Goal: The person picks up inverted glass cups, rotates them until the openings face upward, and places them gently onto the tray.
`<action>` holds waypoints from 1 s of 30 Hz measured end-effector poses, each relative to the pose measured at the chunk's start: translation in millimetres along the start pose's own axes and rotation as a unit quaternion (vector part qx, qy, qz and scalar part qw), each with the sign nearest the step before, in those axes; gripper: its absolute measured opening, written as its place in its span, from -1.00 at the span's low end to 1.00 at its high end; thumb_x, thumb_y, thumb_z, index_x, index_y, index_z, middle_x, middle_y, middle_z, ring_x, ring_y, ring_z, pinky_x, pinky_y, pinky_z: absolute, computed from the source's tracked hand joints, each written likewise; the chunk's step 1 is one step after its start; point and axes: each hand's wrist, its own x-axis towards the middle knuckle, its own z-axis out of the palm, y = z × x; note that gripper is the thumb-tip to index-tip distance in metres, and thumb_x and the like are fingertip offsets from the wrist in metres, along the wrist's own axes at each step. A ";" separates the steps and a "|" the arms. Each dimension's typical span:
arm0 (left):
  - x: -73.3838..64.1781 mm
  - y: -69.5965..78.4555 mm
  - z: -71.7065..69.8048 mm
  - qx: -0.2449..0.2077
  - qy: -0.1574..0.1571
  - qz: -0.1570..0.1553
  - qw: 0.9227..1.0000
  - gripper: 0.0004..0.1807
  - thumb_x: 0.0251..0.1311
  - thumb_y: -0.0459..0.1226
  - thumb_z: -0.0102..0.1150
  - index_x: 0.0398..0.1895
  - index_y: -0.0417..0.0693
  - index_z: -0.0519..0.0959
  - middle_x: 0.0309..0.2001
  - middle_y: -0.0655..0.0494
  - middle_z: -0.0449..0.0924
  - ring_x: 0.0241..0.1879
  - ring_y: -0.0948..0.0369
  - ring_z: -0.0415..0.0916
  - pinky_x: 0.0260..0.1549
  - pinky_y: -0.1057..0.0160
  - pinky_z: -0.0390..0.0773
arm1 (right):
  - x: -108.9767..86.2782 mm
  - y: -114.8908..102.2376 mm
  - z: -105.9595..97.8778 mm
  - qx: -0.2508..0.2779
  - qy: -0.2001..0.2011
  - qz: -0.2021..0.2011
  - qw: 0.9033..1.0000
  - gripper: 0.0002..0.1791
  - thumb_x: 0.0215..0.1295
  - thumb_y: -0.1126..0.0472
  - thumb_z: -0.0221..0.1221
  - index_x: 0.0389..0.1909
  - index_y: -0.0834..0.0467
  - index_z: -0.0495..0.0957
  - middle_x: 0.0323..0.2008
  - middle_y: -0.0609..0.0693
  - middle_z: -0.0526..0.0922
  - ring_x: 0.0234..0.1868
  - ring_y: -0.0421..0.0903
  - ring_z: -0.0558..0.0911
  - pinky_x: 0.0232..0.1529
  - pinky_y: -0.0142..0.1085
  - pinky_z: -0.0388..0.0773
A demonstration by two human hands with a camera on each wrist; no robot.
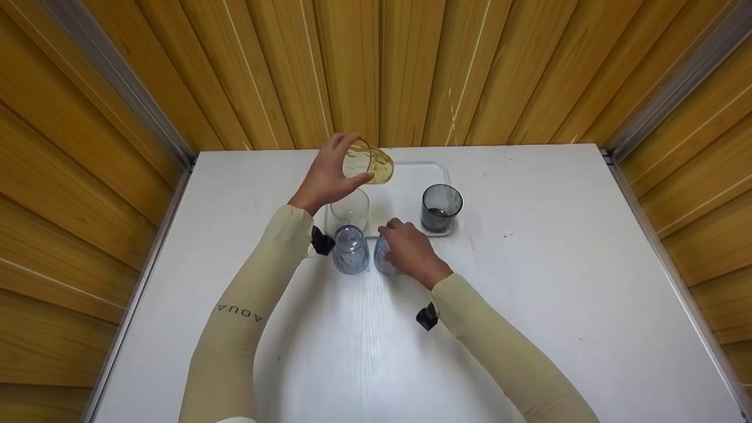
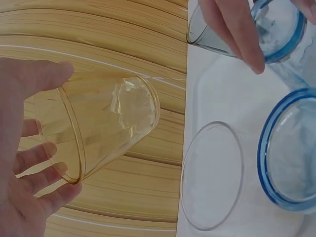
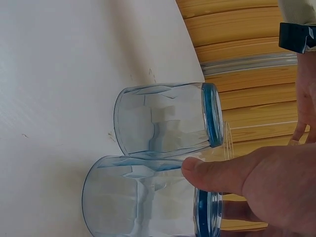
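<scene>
My left hand (image 1: 329,175) grips a yellow glass (image 1: 383,167) around its rim, thumb on one side and fingers on the other. That glass lies tipped sideways, raised over the far left of the tray, its base pointing right. With thumb and fingers around the thick base, my right hand (image 1: 413,251) holds a blue glass (image 3: 140,202) that is upside down at the tray's near edge. A second upturned blue glass (image 1: 351,254) stands just left of it. Behind that one, a clear glass (image 1: 350,212) is upright on the tray, partly covered by the left wrist.
The pale tray (image 1: 432,164) lies near the back edge of the white table (image 1: 529,247). A grey glass (image 1: 442,207) stands upright in its near right corner. Yellow wood-panelled walls (image 1: 405,70) close off the back and both sides.
</scene>
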 end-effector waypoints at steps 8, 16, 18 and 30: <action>5.2 -3.8 -0.7 0.011 -0.012 -0.014 1.000 -0.14 0.06 0.06 0.35 0.43 0.31 0.18 0.43 0.11 0.14 0.42 0.05 0.15 0.35 -0.06 0.29 | 1.8 -2.3 0.4 -0.006 -0.012 0.010 1.000 -0.46 0.03 0.27 0.40 0.09 0.25 0.54 0.06 0.21 0.57 -0.03 0.20 0.60 -0.02 -0.04 0.60; 12.5 -6.5 0.9 0.027 -0.033 -0.033 0.999 -0.14 0.05 0.04 0.36 0.43 0.37 0.17 0.43 0.12 0.14 0.41 0.04 0.17 0.33 -0.09 0.32 | 1.2 -3.1 -1.0 -0.007 -0.018 0.011 1.000 -0.46 0.04 0.26 0.40 0.10 0.24 0.54 0.07 0.21 0.56 -0.02 0.20 0.59 0.00 -0.03 0.58; 14.4 -6.5 1.1 0.027 -0.037 -0.040 0.998 -0.14 0.05 0.03 0.37 0.43 0.38 0.17 0.43 0.12 0.13 0.40 0.04 0.18 0.32 -0.09 0.32 | 0.9 -2.9 -1.3 -0.007 -0.019 0.014 1.000 -0.45 0.04 0.25 0.40 0.11 0.24 0.54 0.07 0.20 0.56 -0.02 0.20 0.58 -0.01 -0.04 0.58; 22.8 -9.8 1.0 0.041 -0.057 -0.054 0.996 -0.13 0.06 0.02 0.37 0.44 0.33 0.16 0.43 0.12 0.12 0.38 0.05 0.21 0.32 -0.07 0.34 | 0.8 -1.7 -0.4 -0.009 -0.018 0.014 1.000 -0.46 0.05 0.23 0.40 0.10 0.21 0.53 0.05 0.19 0.55 -0.05 0.18 0.58 -0.06 -0.05 0.60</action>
